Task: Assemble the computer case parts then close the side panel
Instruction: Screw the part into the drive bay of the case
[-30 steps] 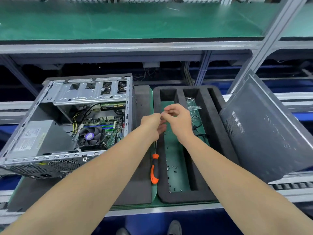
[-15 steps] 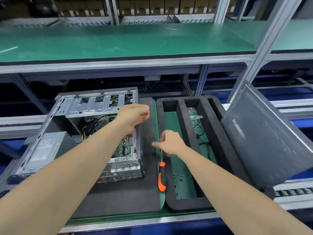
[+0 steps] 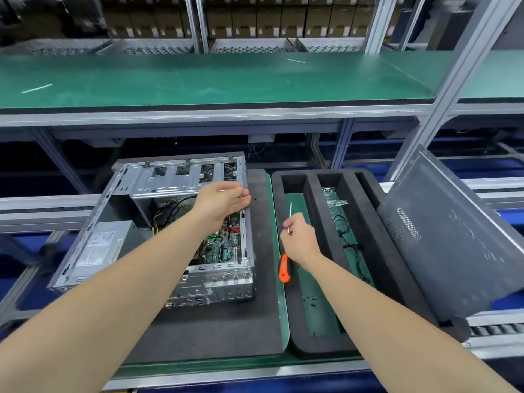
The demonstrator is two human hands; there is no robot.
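Note:
The open computer case (image 3: 136,239) lies on its side on a black mat (image 3: 226,327), with motherboard and power supply showing. My left hand (image 3: 222,202) is at the case's upper right corner, its fingers curled over the right wall; whether anything small sits between them is hidden. My right hand (image 3: 300,241) grips the shaft of an orange-handled screwdriver (image 3: 284,269) and tilts it up off the green strip beside the mat. The dark grey side panel (image 3: 459,245) leans at the far right, apart from the case.
A black foam tray (image 3: 319,219) right of the mat holds several loose screws (image 3: 310,300), a clear bag (image 3: 336,199) and a black cable (image 3: 350,243). A green shelf (image 3: 226,78) overhangs the back. An aluminium post (image 3: 442,103) rises at the right.
My hands were together over the tray; the left moved to the case's right edge. The right dropped to the screwdriver, took hold of its shaft and raised the tip.

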